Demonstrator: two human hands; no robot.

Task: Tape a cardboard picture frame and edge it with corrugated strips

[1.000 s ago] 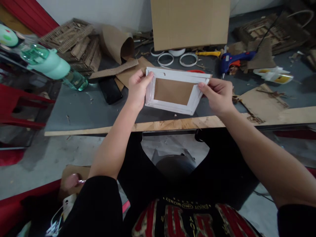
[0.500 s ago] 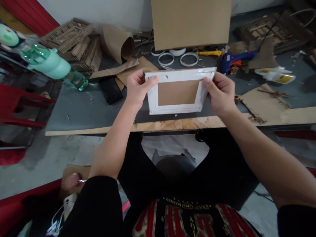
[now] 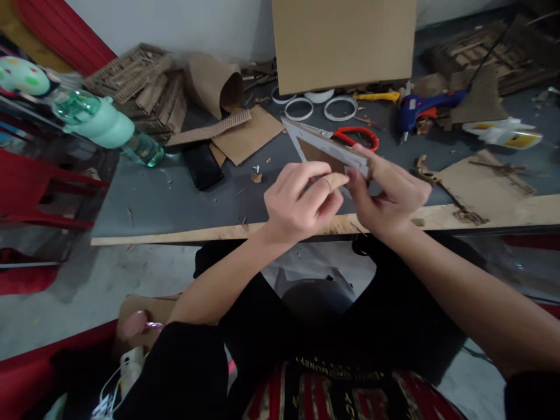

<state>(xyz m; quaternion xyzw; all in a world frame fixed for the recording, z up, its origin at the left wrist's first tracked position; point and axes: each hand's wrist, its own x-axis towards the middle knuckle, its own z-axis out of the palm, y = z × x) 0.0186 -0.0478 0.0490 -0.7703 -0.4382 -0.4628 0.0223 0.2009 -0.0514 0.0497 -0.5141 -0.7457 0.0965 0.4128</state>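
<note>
A white-edged cardboard frame [image 3: 324, 142] is tilted above the grey table, its brown middle partly hidden by my fingers. My right hand [image 3: 387, 189] grips its near right corner between thumb and fingers. My left hand [image 3: 304, 195] is curled at the same corner, its fingertips close to my right thumb; what they pinch, if anything, is too small to make out. Just behind the frame lie red-handled scissors [image 3: 359, 137]. Two white rings [image 3: 298, 109] sit farther back.
A blue glue gun [image 3: 411, 114] and a white glue bottle [image 3: 503, 133] lie at the right. At the left are a black phone [image 3: 202, 165], a green bottle [image 3: 105, 125] and stacked corrugated cardboard [image 3: 153, 99]. A large cardboard sheet [image 3: 343, 44] stands behind.
The frame has turned from facing me to a steep slant. My left hand has left its upper left corner and moved right, to the corner by my right hand. The scissors now show.
</note>
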